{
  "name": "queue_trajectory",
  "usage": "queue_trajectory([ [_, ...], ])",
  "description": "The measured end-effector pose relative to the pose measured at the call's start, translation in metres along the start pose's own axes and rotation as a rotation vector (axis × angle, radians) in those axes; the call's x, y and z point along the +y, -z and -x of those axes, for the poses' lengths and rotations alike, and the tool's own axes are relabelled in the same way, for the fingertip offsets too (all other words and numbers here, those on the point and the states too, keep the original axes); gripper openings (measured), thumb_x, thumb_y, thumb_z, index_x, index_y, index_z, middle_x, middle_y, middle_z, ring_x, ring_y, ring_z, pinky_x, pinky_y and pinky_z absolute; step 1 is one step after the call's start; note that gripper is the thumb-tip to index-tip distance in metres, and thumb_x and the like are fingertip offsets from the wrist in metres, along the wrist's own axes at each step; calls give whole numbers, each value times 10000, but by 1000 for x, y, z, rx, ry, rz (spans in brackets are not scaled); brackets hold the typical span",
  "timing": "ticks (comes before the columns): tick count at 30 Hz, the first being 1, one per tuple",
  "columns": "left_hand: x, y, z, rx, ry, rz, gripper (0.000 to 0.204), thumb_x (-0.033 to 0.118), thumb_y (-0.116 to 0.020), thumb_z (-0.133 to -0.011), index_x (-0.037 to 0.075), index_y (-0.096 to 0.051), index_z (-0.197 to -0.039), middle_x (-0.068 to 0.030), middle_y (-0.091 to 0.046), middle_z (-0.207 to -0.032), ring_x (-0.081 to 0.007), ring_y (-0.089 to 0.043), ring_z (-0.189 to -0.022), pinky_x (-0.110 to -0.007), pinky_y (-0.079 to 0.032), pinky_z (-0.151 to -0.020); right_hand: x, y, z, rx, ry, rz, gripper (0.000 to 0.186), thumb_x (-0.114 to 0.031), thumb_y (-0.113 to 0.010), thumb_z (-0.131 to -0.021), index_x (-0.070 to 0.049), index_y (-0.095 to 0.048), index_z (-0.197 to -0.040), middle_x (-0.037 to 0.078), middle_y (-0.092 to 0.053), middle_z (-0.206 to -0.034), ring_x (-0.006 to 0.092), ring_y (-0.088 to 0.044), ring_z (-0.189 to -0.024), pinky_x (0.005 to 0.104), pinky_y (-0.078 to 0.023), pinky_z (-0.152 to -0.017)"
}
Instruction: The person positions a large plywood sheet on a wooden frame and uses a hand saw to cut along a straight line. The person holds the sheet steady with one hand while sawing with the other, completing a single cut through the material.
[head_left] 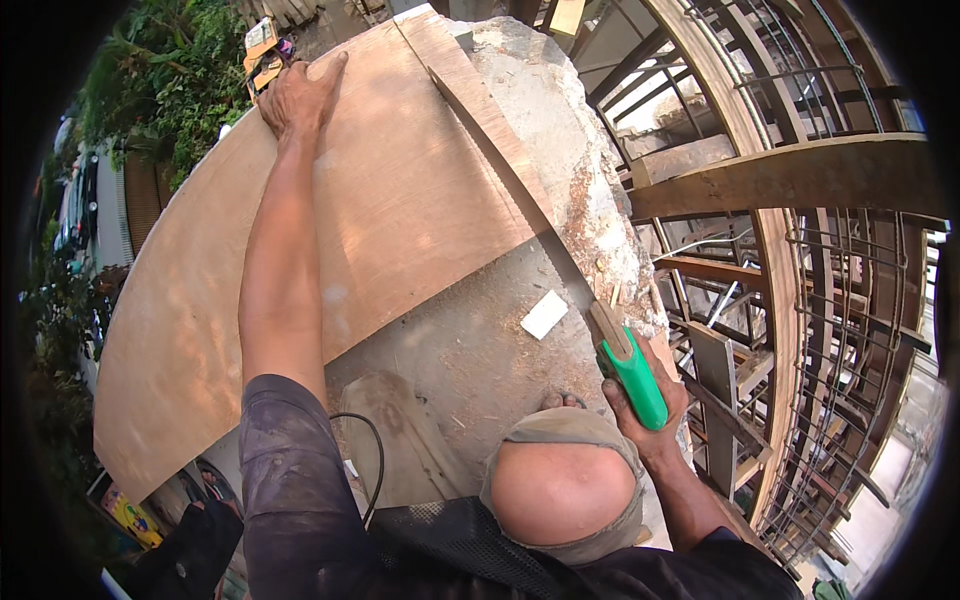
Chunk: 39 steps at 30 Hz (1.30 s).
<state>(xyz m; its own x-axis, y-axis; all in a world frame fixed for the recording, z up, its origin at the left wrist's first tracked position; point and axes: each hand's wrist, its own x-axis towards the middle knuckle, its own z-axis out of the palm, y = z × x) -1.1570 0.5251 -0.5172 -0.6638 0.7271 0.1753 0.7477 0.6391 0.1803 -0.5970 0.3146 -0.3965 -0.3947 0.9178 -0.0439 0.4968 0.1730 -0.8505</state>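
My right hand (657,395) is closed around the green handle (637,385) of a handsaw (570,262). The long blade slants away to the far left, lying along a cut in a large, thin plywood sheet (400,190). To the right of the blade is a narrow strip (480,100) of the same plywood. At the sheet's far left edge, my left hand (298,97) bears on the wood, thumb stretched out over its face. Its other fingers bend at the edge, their tips partly hidden.
Beneath the sheet lies a rough concrete slab (535,80) with a broken right edge. A small white piece (544,315) and sawdust lie near the saw. Steel bars and wooden beams (780,180) stand beyond, on the right. My bare knee (565,490) is close to the saw handle. Plants (165,75) grow at left.
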Motion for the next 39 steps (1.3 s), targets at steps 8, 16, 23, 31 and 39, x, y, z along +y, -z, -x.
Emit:
queue_trajectory([
  [8, -3, 1, -92, -503, 48, -27, 1278, 1041, -242, -814, -1, -687, -1405, -256, -604, -1509, -412, -530, -1454, -571, -334, -1203, -8, -7, -25, 26, -106, -163, 632, -47, -848, -871, -16, -626, -1461, 160, -749, -1330, 191, -787, -1027, 313, -603, -895],
  [16, 22, 63, -70, -516, -22, -61, 1237, 1030, -367, -797, -18, -722, -1349, -270, -666, -1420, -411, -585, -1397, -508, -400, -1174, -33, 11, -11, 31, -26, -6, 649, -100, -853, -883, -52, -616, -1486, 165, -785, -1195, 188, -802, -857, 319, -614, -771],
  [23, 27, 68, -13, -513, -47, -143, 1175, 1004, -419, -803, 6, -736, -1336, -280, -688, -1372, -421, -621, -1344, -521, -439, -1123, -11, 27, 46, 56, -1, 7, 615, -110, -838, -900, -46, -625, -1473, 166, -783, -1209, 219, -795, -821, 312, -612, -772],
  [31, 48, 51, 39, -194, -52, -13, 1025, 920, -531, -834, 48, -731, -1336, -210, -731, -1320, -372, -662, -1273, -496, -455, -1078, -29, 76, 68, 54, -112, -106, 641, -43, -830, -900, -53, -607, -1501, 160, -766, -1299, 155, -780, -984, 329, -610, -862],
  [39, 25, 13, 39, -56, -105, -29, 993, 924, -502, -851, 70, -739, -1298, -180, -724, -1318, -356, -639, -1291, -488, -455, -1093, -7, 18, 36, 45, -239, -276, 621, -18, -800, -928, 1, -581, -1509, 111, -791, -1009, 79, -710, -790, 278, -601, -716],
])
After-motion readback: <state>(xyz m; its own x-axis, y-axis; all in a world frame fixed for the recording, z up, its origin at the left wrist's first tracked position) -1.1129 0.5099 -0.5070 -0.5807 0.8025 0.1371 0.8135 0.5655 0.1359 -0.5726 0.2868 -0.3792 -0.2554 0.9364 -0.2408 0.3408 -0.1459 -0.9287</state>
